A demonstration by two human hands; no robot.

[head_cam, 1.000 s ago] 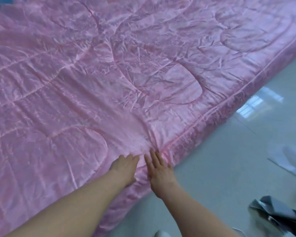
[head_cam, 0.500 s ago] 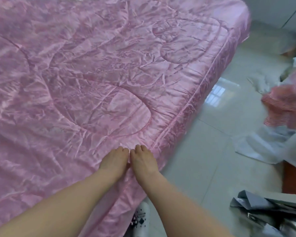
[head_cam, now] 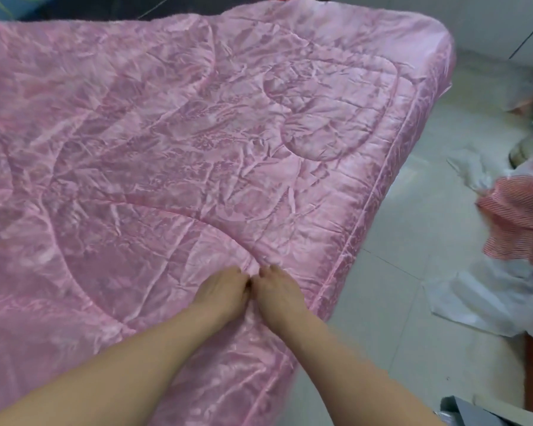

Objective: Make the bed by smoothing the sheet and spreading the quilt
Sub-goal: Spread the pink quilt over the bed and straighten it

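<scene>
The quilt point(head_cam: 197, 142) lies spread over the bed, with many wrinkles. Our left hand point(head_cam: 223, 291) and right hand point(head_cam: 280, 293) rest side by side on the quilt near its right border, fingers curled, pinching a small ridge of it. If we pull too hard here, we think the shiny cloth can bunch up or slide toward the floor point(head_cam: 391, 272).

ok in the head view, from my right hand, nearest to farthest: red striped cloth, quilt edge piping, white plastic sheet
1. quilt edge piping, just right of the right hand
2. white plastic sheet, on the floor
3. red striped cloth, far right
</scene>
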